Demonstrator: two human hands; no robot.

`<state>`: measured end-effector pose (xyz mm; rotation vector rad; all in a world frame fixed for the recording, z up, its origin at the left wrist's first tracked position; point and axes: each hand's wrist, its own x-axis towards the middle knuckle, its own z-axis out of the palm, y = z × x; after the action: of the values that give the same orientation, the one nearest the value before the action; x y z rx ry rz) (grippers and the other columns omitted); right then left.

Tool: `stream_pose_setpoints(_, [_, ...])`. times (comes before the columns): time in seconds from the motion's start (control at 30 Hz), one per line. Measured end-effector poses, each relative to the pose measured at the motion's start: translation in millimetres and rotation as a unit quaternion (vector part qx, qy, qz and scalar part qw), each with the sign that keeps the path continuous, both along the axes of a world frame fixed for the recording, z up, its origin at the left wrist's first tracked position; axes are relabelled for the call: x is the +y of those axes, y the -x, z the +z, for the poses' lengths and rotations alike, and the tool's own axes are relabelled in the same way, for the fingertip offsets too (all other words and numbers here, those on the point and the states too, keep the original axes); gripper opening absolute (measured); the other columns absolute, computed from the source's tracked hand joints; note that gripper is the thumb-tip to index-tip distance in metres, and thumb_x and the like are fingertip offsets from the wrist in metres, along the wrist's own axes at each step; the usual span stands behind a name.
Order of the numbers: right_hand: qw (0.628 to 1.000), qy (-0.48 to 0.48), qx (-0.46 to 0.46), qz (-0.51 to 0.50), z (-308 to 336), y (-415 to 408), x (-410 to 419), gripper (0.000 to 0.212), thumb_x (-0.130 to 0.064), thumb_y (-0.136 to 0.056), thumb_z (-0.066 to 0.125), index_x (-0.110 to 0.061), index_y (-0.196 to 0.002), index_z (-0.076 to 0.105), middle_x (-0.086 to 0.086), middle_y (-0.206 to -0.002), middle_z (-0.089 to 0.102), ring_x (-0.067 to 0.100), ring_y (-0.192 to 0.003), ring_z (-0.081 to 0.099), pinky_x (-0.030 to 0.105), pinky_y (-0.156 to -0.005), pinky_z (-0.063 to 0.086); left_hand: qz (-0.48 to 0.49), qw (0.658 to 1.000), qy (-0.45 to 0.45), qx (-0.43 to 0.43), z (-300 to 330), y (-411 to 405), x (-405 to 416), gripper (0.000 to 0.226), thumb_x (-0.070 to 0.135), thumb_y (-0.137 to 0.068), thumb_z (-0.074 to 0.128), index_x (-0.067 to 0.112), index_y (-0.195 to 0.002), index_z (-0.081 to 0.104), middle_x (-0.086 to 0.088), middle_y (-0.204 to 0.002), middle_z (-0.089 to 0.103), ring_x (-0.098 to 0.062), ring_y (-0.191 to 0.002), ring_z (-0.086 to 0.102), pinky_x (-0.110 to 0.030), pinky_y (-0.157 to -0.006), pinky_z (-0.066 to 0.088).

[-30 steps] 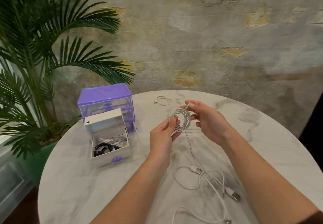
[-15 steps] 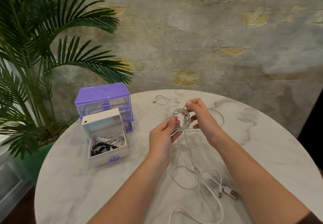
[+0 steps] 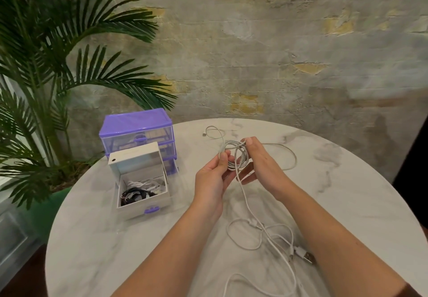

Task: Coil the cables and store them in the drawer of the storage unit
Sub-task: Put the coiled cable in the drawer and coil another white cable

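The left hand (image 3: pixel 214 178) pinches the white cable coil (image 3: pixel 236 155) at its left edge; the right hand (image 3: pixel 258 161) closes on its right side, feeding loops. Coiling is midway: the loose tail (image 3: pixel 261 234) trails near on the marble table (image 3: pixel 347 192). Next, probably, wind the slack, then carry the coil left to the open drawer (image 3: pixel 143 194) before the purple storage unit (image 3: pixel 136 125).

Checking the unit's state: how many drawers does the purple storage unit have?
3 drawers. The top drawer and middle drawer are shut in the purple storage unit. The bottom drawer is pulled out on the table, holding cables. Its emptied slot is partly hidden.
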<state>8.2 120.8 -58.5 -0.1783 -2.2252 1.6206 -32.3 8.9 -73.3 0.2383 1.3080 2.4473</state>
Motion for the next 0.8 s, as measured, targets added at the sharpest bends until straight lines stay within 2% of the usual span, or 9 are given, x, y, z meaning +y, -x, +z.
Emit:
stream_pose_setpoints(0.07, [0.999, 0.024, -0.012, 0.045, 1.9, -3.7, -5.1, 0.040, -0.054, -0.101, 0.029, -0.025, -0.106, 0.056, 0.016, -0.092, 0.068, 0.030, -0.066, 0.067, 0.042, -0.065, 0.059, 0.007, 1.000, -0.004, 0.005, 1.3, 0.4, -1.6, 0.016, 0.015, -0.096, 0.055, 0.013, -0.095, 0.071, 0.004, -0.077, 0.071, -0.007, -0.074, 0.067, -0.020, -0.076, 0.057])
stream_pose_setpoints(0.17, [0.994, 0.062, -0.020, 0.092, 4.5, -5.9, -4.8, 0.025, -0.041, -0.097, 0.052, -0.024, -0.114, 0.051, 0.016, -0.091, 0.068, 0.036, -0.063, 0.063, 0.048, -0.066, 0.057, 0.023, 1.000, -0.017, -0.004, 3.2, 4.4, -6.5, 0.016, 0.017, -0.096, 0.056, 0.011, -0.101, 0.070, -0.001, -0.088, 0.072, -0.014, -0.081, 0.069, -0.025, -0.080, 0.058])
stream_pose_setpoints(0.23, [0.990, 0.086, -0.043, 0.107, 4.6, -6.5, -3.0, 0.043, -0.025, -0.090, 0.067, -0.026, -0.127, 0.044, 0.019, -0.092, 0.069, 0.036, -0.064, 0.063, 0.044, -0.064, 0.057, 0.032, 0.999, -0.016, -0.011, 4.6, 6.3, -9.9, 0.015, 0.018, -0.095, 0.057, 0.012, -0.101, 0.070, -0.001, -0.087, 0.071, -0.013, -0.075, 0.068, -0.022, -0.070, 0.058])
stream_pose_setpoints(0.3, [0.988, 0.088, -0.055, 0.114, 4.6, -6.8, -1.6, 0.060, -0.014, -0.087, 0.071, -0.029, -0.134, 0.037, 0.021, -0.091, 0.069, 0.035, -0.065, 0.064, 0.039, -0.063, 0.057, 0.034, 0.999, -0.011, -0.015, 5.9, 6.0, -11.2, 0.013, 0.018, -0.095, 0.058, 0.013, -0.097, 0.070, 0.001, -0.083, 0.070, -0.012, -0.069, 0.065, -0.020, -0.062, 0.056])
stream_pose_setpoints(0.43, [0.989, 0.092, -0.037, 0.108, 9.5, -7.8, -0.1, 0.065, -0.006, -0.086, 0.071, -0.029, -0.136, 0.037, 0.019, -0.080, 0.066, 0.033, -0.062, 0.066, 0.035, -0.059, 0.055, 0.037, 0.999, -0.018, -0.016, 10.7, 7.4, -13.4, 0.013, 0.017, -0.095, 0.057, 0.014, -0.097, 0.069, 0.004, -0.080, 0.071, -0.009, -0.071, 0.066, -0.020, -0.065, 0.057])
stream_pose_setpoints(0.53, [0.998, 0.040, -0.005, 0.051, 9.8, -4.9, 0.8, 0.057, -0.003, -0.088, 0.068, -0.020, -0.136, 0.042, 0.012, -0.073, 0.060, 0.025, -0.057, 0.066, 0.031, -0.057, 0.055, 0.067, 0.997, -0.042, -0.019, 16.0, 15.3, -19.4, 0.013, 0.016, -0.096, 0.056, 0.013, -0.096, 0.069, 0.005, -0.079, 0.070, -0.008, -0.076, 0.067, -0.021, -0.073, 0.058])
stream_pose_setpoints(0.67, [0.997, -0.078, 0.001, -0.021, 7.1, 0.6, 5.3, 0.028, -0.005, -0.095, 0.056, -0.015, -0.121, 0.064, 0.007, -0.082, 0.053, 0.014, -0.057, 0.064, 0.021, -0.062, 0.055, 0.091, 0.994, -0.054, -0.017, 20.3, 23.4, -26.1, 0.013, 0.017, -0.096, 0.057, 0.014, -0.094, 0.069, 0.006, -0.077, 0.070, -0.006, -0.072, 0.067, -0.021, -0.076, 0.058])
stream_pose_setpoints(0.73, [0.985, -0.159, 0.002, -0.067, 5.6, 2.8, 8.7, 0.022, -0.007, -0.098, 0.052, -0.014, -0.109, 0.070, 0.003, -0.089, 0.049, 0.016, -0.061, 0.064, 0.013, -0.059, 0.049, 0.096, 0.994, -0.051, -0.015, 20.9, 24.3, -27.4, 0.012, 0.016, -0.096, 0.057, 0.013, -0.095, 0.068, 0.006, -0.075, 0.070, -0.006, -0.071, 0.067, -0.022, -0.077, 0.058])
stream_pose_setpoints(0.8, [0.973, -0.209, 0.008, -0.095, 4.8, 4.0, 11.3, 0.023, -0.008, -0.099, 0.050, -0.015, -0.103, 0.072, -0.001, -0.090, 0.045, 0.023, -0.071, 0.064, 0.013, -0.061, 0.046, 0.095, 0.994, -0.046, -0.010, 21.2, 24.9, -28.4, 0.012, 0.016, -0.096, 0.057, 0.012, -0.095, 0.069, 0.006, -0.074, 0.070, -0.006, -0.072, 0.067, -0.023, -0.079, 0.058])
